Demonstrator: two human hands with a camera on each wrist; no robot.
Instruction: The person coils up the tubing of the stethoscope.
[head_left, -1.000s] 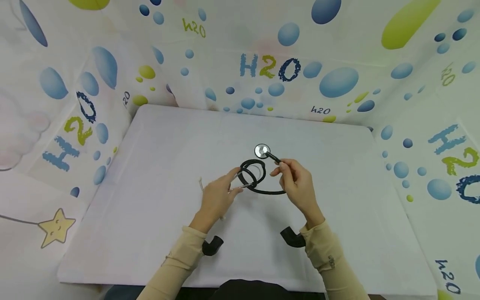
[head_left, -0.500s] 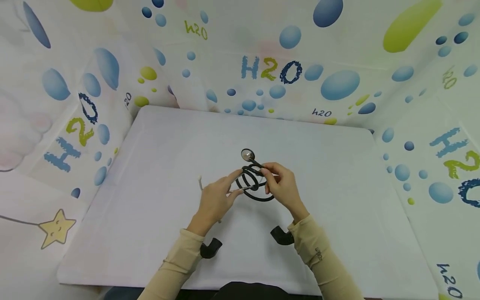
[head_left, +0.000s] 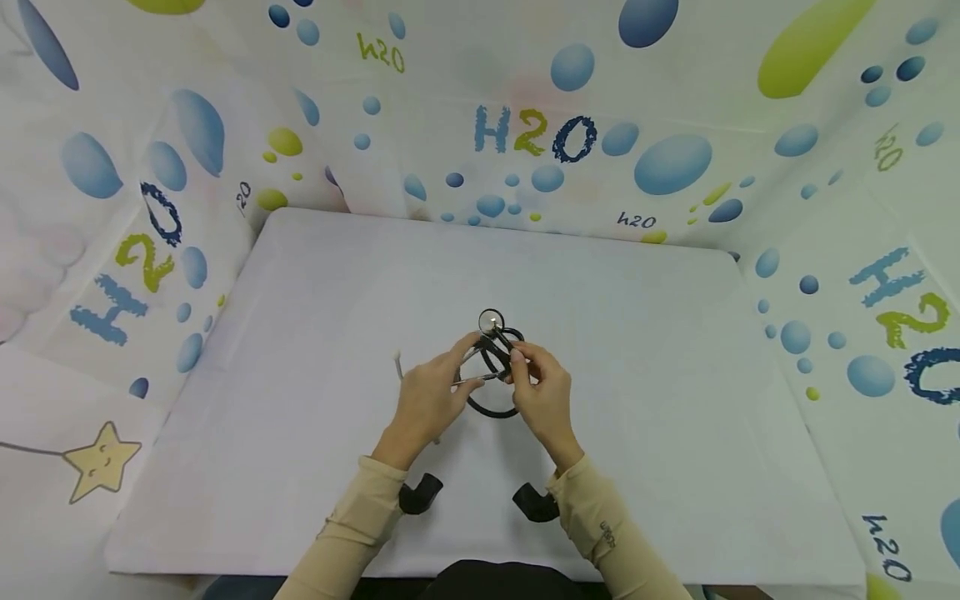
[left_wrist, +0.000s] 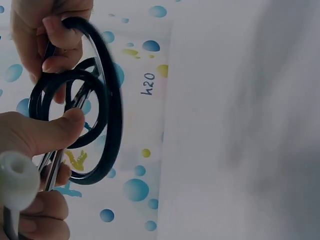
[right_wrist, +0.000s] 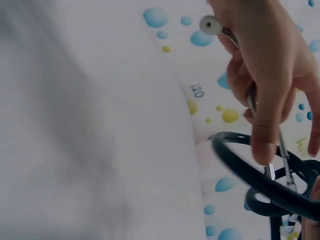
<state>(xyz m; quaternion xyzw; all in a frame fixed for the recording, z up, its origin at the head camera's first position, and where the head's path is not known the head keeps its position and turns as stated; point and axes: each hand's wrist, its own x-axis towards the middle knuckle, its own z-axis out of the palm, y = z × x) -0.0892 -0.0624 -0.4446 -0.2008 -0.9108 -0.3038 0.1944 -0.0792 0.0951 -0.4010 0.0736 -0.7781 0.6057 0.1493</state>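
Note:
Between my hands, above the white table, is a stethoscope (head_left: 491, 414) with its black tubing looped into coils. My left hand (head_left: 427, 402) grips its metal ear tubes (left_wrist: 55, 167), with the thumb across them in the left wrist view. A pale ear tip (left_wrist: 19, 175) sticks out beside that hand; the other ear tip (right_wrist: 210, 25) shows in the right wrist view. My right hand (head_left: 543, 398) pinches the black tubing near the chest piece (head_left: 491, 322). The round silver chest piece points away from me, just beyond the coils. The right fingers partly hide the loops.
The white table (head_left: 637, 350) spreads around both hands. Behind it and at both sides stand white fabric walls (head_left: 420, 92) printed with blue and green drops. A black wrist mount (head_left: 422, 493) shows at the left cuff, and another black mount (head_left: 536, 502) at the right.
My right hand has moved left toward the left hand, bringing the chest piece and tubing with it. The coils now sit tighter together. My left hand has hardly moved.

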